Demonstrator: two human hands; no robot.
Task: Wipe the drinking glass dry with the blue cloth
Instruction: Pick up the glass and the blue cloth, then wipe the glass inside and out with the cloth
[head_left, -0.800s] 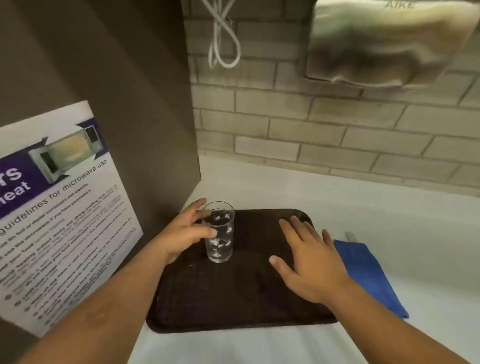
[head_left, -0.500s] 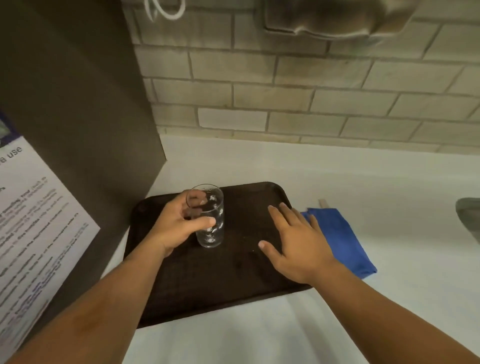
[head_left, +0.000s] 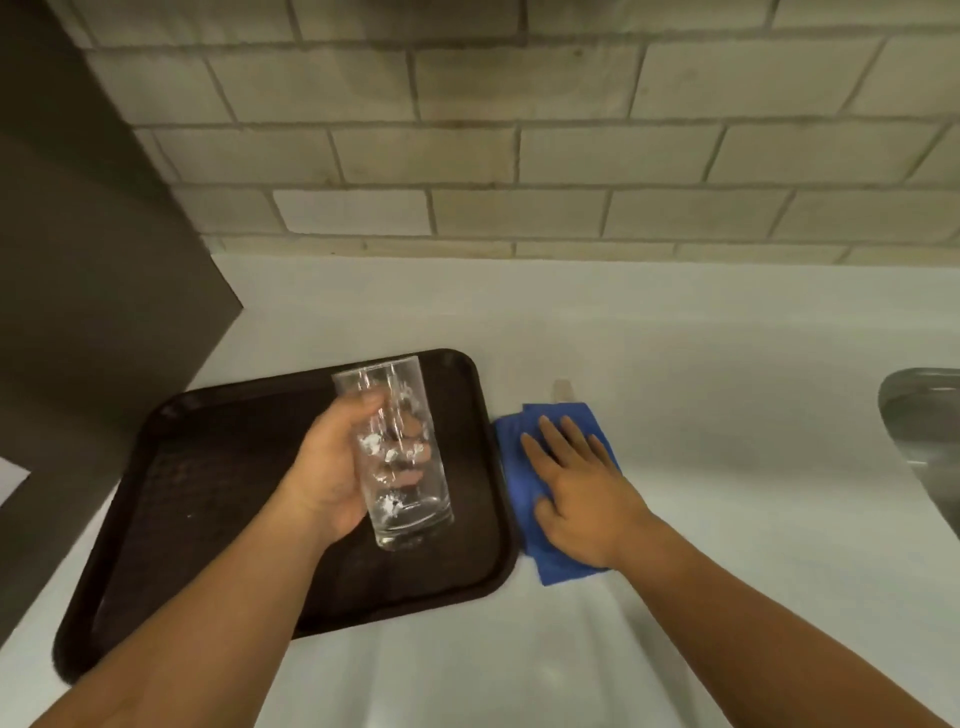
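The drinking glass (head_left: 397, 457) is held above the dark tray (head_left: 197, 499), clamped in the left hand (head_left: 332, 467); only droplets are seen inside it. The right hand (head_left: 582, 493) is laid flat, fingers spread, on the blue cloth (head_left: 511, 467) beside the tray.

Single head-worn wide-angle view, looking forward and steeply down from close above the white counter (head_left: 649, 332), facing the brick wall (head_left: 519, 156), both forearms entering from the bottom edge; no second view.
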